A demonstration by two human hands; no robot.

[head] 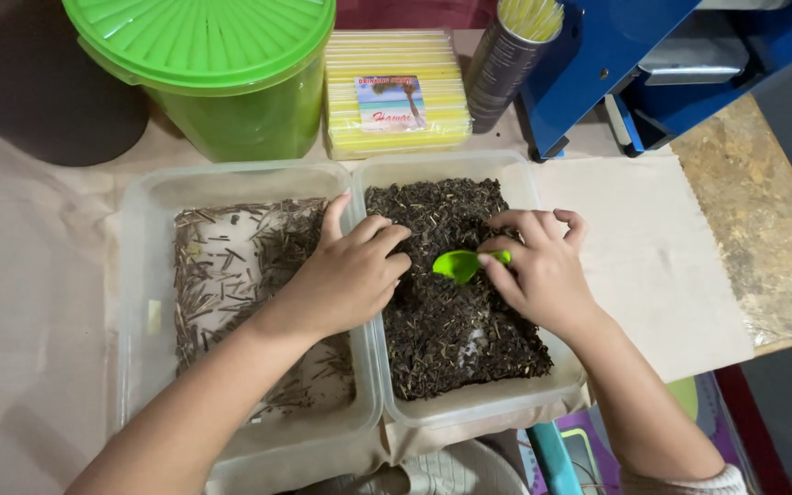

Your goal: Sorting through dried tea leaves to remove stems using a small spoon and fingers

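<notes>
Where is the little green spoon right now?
In the head view, the green spoon is in the right hand, over the dark crumbled leaves in the right clear tub, just beside the left hand.

small green plastic scoop (459,265) over dark tea leaves (451,321) in clear tub (543,197)

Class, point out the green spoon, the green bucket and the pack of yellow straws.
green spoon (457,265), head view, on its bowl.
green bucket (231,115), head view, on its side wall.
pack of yellow straws (394,55), head view, on its top.

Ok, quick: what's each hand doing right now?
Left hand: holds nothing, fingers curled, resting on the dark leaves.
Right hand: closed on the green scoop.
</notes>
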